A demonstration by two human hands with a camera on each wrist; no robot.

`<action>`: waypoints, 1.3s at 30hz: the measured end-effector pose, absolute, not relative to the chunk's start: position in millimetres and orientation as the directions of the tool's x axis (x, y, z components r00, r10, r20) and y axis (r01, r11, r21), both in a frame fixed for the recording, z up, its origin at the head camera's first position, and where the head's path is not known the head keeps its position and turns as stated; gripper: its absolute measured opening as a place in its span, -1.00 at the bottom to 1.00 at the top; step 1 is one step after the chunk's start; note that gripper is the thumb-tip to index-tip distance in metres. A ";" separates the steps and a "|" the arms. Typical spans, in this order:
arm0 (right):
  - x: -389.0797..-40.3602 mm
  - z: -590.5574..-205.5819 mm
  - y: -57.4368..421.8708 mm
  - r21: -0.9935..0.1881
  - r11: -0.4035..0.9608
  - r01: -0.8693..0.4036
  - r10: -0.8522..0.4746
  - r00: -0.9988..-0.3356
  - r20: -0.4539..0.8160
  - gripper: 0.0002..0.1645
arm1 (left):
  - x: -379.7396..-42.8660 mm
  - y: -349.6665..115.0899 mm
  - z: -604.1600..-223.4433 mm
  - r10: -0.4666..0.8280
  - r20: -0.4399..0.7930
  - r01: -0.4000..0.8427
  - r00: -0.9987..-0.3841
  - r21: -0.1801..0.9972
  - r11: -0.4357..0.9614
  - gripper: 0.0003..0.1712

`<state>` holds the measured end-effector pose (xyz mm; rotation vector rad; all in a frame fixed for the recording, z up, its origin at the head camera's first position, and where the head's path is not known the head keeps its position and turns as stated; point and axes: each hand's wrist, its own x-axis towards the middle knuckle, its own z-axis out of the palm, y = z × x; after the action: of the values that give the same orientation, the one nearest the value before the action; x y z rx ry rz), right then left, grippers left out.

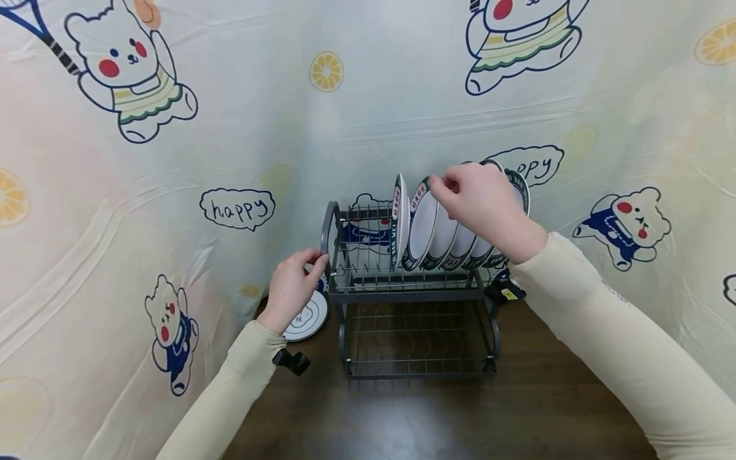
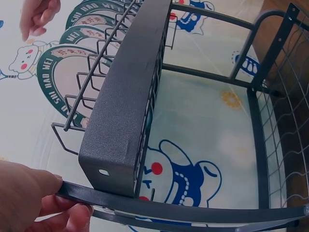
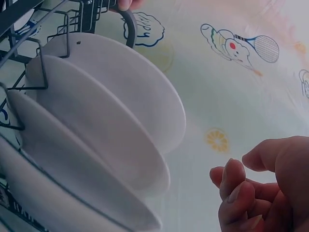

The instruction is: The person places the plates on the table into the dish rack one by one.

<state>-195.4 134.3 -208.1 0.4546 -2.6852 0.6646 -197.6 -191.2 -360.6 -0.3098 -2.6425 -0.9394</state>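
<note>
A two-tier dark grey dish rack [image 1: 402, 296] stands on the brown table. My left hand [image 1: 290, 284] pinches its left side frame between thumb and fingers, as the left wrist view shows. Several white plates with green patterned rims stand on edge in the upper tier's right part; the leftmost plate [image 1: 400, 220] is set slightly apart. Over the plates hovers my right hand [image 1: 489, 204], hiding part of them. In the right wrist view that hand [image 3: 260, 188] has loosely bent fingers, holds nothing and is apart from the plates' pale backs [image 3: 145, 92].
A white plate [image 1: 310, 317] lies on the table behind my left wrist, partly hidden. The lower tier [image 1: 420, 338] is a bare wire shelf. Behind the rack hangs a pale printed cloth [image 1: 368, 128]. Dark wood table [image 1: 391, 421] extends in front.
</note>
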 end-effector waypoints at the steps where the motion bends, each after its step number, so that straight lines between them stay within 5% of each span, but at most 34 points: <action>1: -193.8 -209.1 137.9 -0.392 0.837 -0.381 -0.219 -0.891 0.397 -0.48 | -197.6 -191.1 -360.4 0.097 0.366 0.306 -0.926 0.573 0.761 -0.72; 29: -170.1 -243.6 206.3 -0.509 0.801 -0.316 -0.128 -0.920 0.371 -0.45 | -198.9 -191.2 -362.5 0.082 0.362 0.297 -0.928 0.593 0.749 -0.73; 39: -156.9 -254.5 223.1 -0.499 0.807 -0.317 -0.066 -0.887 0.456 -0.47 | -199.3 -190.5 -362.2 0.078 0.351 0.289 -0.933 0.601 0.745 -0.74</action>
<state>-156.9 223.1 -254.5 0.2873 -2.5700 0.8137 -199.3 -190.5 -362.2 -0.2854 -2.6423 -0.9825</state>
